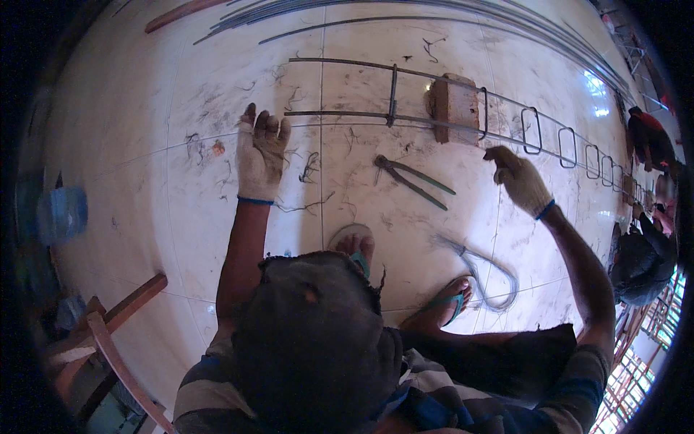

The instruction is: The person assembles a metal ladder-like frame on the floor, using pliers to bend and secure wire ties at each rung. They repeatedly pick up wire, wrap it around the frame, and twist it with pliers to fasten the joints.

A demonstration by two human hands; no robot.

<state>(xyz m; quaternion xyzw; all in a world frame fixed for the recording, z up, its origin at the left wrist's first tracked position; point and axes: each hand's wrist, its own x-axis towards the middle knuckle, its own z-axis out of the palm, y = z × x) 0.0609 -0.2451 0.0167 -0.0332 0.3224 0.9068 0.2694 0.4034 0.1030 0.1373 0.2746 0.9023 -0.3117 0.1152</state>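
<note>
My left hand point(262, 155) wears a pale work glove with dark, worn fingers and a blue cuff. It is open above the tiled floor, fingers extended, close to the free ends of two long steel bars. My right hand point(522, 181), gloved alike, has its fingers curled, just below the rebar frame point(426, 124); whether anything small is in them cannot be made out. Rectangular wire stirrups point(532, 130) hang on the bars. Green-handled pincers point(416, 182) lie on the floor between my hands. A looped bundle of tie wire point(499, 278) rests by my foot.
A brick-like block point(455, 108) supports the frame. Loose steel bars point(405, 18) stretch along the far side. Scraps of wire point(309, 168) litter the tiles. A wooden stand point(108, 325) is at lower left. Other people point(643, 253) crouch at the far right.
</note>
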